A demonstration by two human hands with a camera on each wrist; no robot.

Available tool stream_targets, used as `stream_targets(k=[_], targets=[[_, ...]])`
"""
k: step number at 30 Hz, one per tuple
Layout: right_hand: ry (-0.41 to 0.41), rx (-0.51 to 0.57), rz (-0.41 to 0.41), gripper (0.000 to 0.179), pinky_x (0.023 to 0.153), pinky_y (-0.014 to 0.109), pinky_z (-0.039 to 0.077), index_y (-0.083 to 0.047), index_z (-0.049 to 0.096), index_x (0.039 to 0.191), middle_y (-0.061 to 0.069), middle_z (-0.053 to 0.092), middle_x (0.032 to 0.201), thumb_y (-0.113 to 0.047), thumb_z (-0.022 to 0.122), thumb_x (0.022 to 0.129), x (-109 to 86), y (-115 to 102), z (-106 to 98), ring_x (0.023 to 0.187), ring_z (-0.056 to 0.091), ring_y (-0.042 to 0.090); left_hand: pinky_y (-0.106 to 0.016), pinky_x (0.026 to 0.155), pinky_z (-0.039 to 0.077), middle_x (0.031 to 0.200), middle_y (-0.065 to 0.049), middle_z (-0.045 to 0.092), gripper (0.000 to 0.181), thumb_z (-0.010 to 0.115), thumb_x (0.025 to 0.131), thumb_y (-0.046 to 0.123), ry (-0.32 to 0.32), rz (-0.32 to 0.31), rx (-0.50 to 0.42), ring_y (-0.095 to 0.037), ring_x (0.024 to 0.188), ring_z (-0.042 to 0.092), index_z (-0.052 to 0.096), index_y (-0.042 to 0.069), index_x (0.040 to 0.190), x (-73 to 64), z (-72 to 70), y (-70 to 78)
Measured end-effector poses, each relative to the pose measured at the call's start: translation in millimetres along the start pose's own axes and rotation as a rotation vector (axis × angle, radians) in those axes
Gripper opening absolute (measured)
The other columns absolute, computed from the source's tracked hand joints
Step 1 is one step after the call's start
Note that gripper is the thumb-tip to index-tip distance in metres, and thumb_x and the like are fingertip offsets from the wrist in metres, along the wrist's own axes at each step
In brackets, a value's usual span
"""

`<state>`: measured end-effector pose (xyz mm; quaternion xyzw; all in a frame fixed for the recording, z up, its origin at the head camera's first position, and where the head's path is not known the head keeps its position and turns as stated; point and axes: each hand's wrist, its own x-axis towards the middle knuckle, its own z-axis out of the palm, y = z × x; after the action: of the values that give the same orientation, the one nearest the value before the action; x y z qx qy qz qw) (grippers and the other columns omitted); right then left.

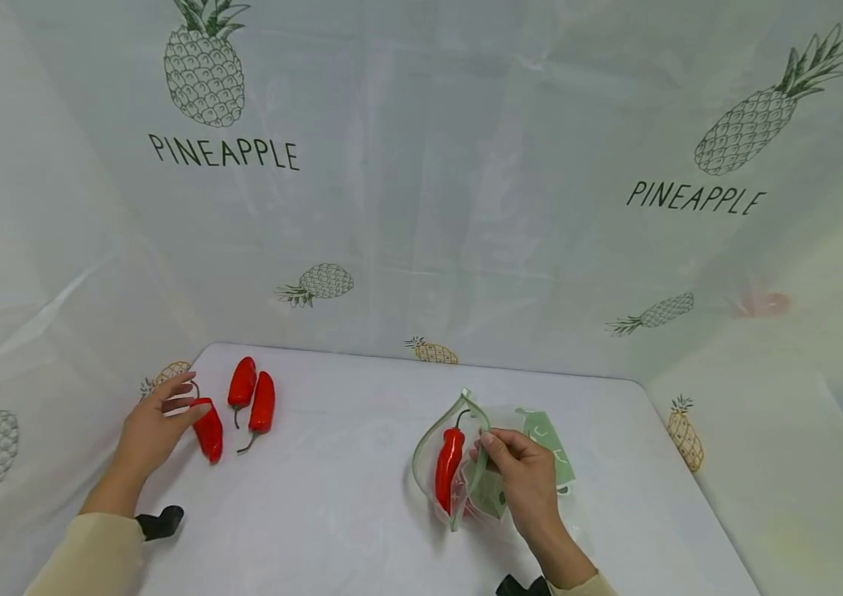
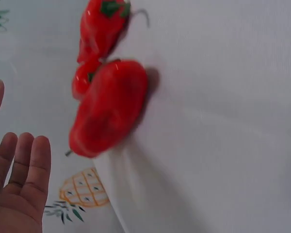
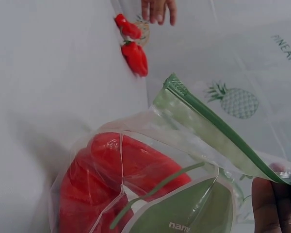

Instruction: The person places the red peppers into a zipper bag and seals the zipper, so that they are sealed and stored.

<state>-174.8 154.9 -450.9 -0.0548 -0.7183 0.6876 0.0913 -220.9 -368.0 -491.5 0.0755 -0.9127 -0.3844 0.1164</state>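
Note:
In the head view my left hand (image 1: 153, 432) is at the left, beside the nearest of three loose red chili peppers (image 1: 209, 432). Its fingers are extended and the thumb stands apart from them; in the left wrist view a gap shows between the fingers (image 2: 40, 162) and the closest pepper (image 2: 111, 109). My right hand (image 1: 529, 480) pinches the rim of a clear zip bag (image 1: 421, 455) with a green seal, spreading its mouth. Inside stands a red chili pepper (image 1: 449, 465), stem up. The right wrist view shows more red peppers (image 3: 89, 189) through the plastic.
The other two loose peppers (image 1: 242, 383) lie just right of the left hand, near the back left corner of the white table (image 1: 339, 463). A pale curtain (image 1: 421, 199) printed with pineapples rises behind it and along both sides.

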Motion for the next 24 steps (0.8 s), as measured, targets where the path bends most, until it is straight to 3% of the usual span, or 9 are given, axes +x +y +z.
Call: stream_targets(k=[7,16,24], targets=[[-0.001,-0.009,0.008,0.022,0.078,0.026,0.064,0.01,0.074,0.113,0.014,0.079,0.096,-0.006,0.073,0.099,0.0,0,0,0.078,0.078,0.015,-0.066,0.097,0.056,0.153,-0.036,0.04,0.081,0.071,0.102,0.036,-0.071,-0.087,-0.014,-0.058,0.132,0.045,0.029,0.008,0.165,7.0,-4.3,-19.7],[-0.002,-0.025,0.003,0.019,0.078,0.025,0.064,0.007,0.076,0.111,0.014,0.079,0.095,-0.007,0.073,0.099,0.3,2,0,0.077,0.078,0.015,-0.071,0.105,0.048,0.156,-0.04,0.03,0.095,0.078,0.096,0.033,-0.172,-0.143,-0.038,-0.061,0.134,0.039,0.021,0.004,0.166,14.0,2.6,-37.6],[-0.011,-0.019,-0.004,0.018,0.078,0.026,0.064,0.006,0.076,0.11,0.016,0.079,0.095,-0.007,0.073,0.099,0.9,4,-1,0.078,0.079,0.017,-0.071,0.103,0.049,0.154,-0.041,0.03,0.097,0.08,0.094,0.031,-0.185,-0.143,-0.033,-0.061,0.13,0.04,0.021,0.0,0.165,17.5,10.7,-47.6]])
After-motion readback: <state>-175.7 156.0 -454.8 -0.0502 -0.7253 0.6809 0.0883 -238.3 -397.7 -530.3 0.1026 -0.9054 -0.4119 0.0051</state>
